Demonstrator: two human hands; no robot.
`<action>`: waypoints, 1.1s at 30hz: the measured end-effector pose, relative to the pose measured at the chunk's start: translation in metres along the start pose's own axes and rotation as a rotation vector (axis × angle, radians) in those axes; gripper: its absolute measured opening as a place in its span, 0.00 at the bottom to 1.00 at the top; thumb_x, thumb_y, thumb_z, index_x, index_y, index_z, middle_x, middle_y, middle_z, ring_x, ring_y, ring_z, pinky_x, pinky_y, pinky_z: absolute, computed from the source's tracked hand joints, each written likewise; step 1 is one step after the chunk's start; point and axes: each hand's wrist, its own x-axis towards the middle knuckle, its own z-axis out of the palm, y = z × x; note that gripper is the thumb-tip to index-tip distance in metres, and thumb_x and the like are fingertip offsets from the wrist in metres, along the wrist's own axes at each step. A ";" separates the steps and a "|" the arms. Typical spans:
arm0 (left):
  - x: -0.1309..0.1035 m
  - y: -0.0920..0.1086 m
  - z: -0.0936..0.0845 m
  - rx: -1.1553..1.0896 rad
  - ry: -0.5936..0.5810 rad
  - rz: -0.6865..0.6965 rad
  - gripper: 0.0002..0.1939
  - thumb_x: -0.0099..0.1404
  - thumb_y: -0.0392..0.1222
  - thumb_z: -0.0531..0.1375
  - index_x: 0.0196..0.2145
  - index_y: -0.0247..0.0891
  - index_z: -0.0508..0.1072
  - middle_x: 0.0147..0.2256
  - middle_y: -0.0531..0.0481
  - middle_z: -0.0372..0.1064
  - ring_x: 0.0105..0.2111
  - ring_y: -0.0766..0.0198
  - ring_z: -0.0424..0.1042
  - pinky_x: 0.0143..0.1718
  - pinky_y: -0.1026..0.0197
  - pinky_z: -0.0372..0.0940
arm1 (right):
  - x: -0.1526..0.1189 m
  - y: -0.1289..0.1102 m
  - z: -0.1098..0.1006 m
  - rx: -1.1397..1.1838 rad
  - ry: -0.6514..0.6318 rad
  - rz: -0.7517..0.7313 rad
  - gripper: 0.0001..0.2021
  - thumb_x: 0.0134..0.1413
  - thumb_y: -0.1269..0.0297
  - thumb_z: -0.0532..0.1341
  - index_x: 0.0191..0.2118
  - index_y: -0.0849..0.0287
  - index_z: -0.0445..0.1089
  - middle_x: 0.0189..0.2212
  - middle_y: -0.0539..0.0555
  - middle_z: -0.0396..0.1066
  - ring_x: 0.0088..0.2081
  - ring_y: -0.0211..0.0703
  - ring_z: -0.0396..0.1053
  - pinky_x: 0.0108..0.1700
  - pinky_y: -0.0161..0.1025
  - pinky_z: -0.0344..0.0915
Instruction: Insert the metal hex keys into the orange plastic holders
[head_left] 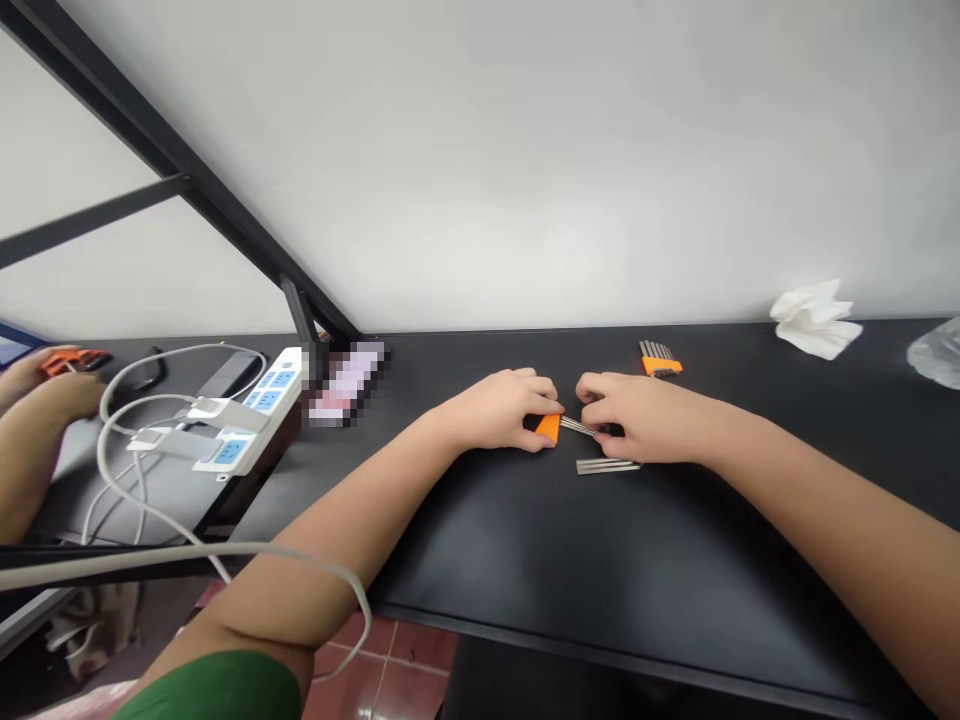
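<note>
On the black table, my left hand [514,408] pinches an orange holder [550,428] between thumb and fingers. Thin metal rods [577,426] stick out of the holder's right side. The far ends of these rods are at the fingertips of my right hand [634,415], which is closed on them. Just below my right hand, several loose metal rods [600,466] lie side by side, their right ends near the palm. Behind my right hand sits another orange holder [663,366] with several metal pieces standing out of its top.
A crumpled white tissue [816,318] and a clear plastic bag [937,352] lie at the right. At the left are a white power strip [259,405] with cables, a black frame [225,225], a phone [229,374] and another person's hands [71,395] holding an orange object.
</note>
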 end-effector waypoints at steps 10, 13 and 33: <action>-0.013 -0.010 -0.001 -0.089 0.061 -0.067 0.20 0.64 0.48 0.67 0.53 0.44 0.77 0.51 0.45 0.72 0.50 0.53 0.71 0.55 0.53 0.64 | -0.008 0.008 -0.005 0.126 0.005 0.098 0.04 0.58 0.67 0.60 0.33 0.57 0.71 0.48 0.53 0.67 0.31 0.35 0.66 0.34 0.37 0.61; -0.014 -0.011 0.001 -0.129 0.070 -0.077 0.21 0.64 0.48 0.67 0.54 0.43 0.76 0.52 0.45 0.71 0.52 0.53 0.70 0.57 0.53 0.63 | -0.018 0.010 -0.015 0.093 0.061 0.182 0.05 0.60 0.63 0.59 0.36 0.56 0.70 0.47 0.54 0.67 0.31 0.37 0.66 0.35 0.37 0.62; -0.017 -0.006 -0.001 -0.254 0.062 -0.248 0.26 0.56 0.50 0.71 0.50 0.41 0.71 0.48 0.46 0.69 0.44 0.57 0.70 0.46 0.55 0.68 | -0.038 -0.016 0.013 -0.151 0.043 0.231 0.04 0.64 0.66 0.56 0.36 0.57 0.67 0.34 0.52 0.68 0.27 0.40 0.66 0.28 0.39 0.55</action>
